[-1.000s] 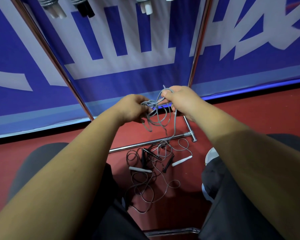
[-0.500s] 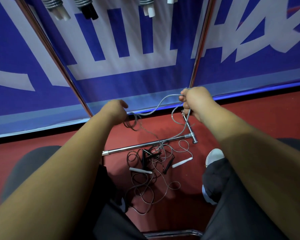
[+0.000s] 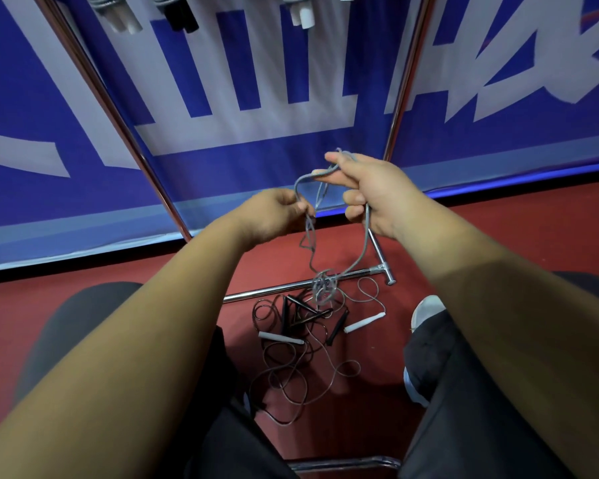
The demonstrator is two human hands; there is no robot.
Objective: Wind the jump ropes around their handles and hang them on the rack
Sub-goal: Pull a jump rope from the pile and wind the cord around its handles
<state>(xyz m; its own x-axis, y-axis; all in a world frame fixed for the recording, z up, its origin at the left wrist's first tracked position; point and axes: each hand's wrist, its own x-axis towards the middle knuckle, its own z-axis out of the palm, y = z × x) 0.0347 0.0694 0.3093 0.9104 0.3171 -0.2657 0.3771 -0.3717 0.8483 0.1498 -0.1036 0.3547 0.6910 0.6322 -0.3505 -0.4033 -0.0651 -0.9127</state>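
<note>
The top edge cut off the wound ropes [image 3: 118,15] on the rack [image 3: 116,108]. The left hand [image 3: 274,214] hid its grip on the grey rope [image 3: 366,236]. Cords in the floor tangle [image 3: 300,314] could not be traced.

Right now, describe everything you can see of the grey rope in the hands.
The grey rope is thin, cord-like, with a woven-looking sheen. The right hand pinches a loop at the top; the left hand grips strands just below. Two lengths hang slack down to a tangled knot by the rack's floor bar. Its handles cannot be picked out.
</note>
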